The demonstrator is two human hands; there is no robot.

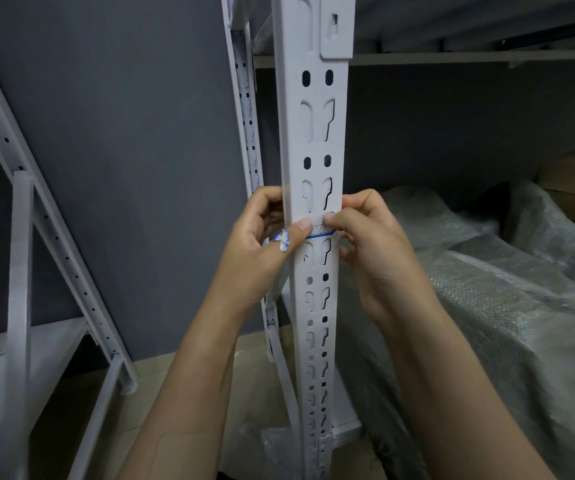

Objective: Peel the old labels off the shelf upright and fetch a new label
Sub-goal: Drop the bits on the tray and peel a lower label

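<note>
Item: white blue-bordered paper label (321, 232), stuck flat across the front of the white perforated steel shelf upright (315, 140). Thin, light and limp, so likely to tear; best taken at one end and drawn off slowly. Right hand (365, 244): grip pinches the label's right end. Left hand (262, 251): grip clasps the upright, with a crumpled blue-and-white label scrap (282, 242) clinging to the thumb. Right of these: grey plastic-wrapped bundles (487, 289).

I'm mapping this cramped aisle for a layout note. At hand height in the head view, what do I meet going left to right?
slanted shelf brace → grey wall panel → left hand → shelf upright → right hand → plastic-wrapped bundle
</note>
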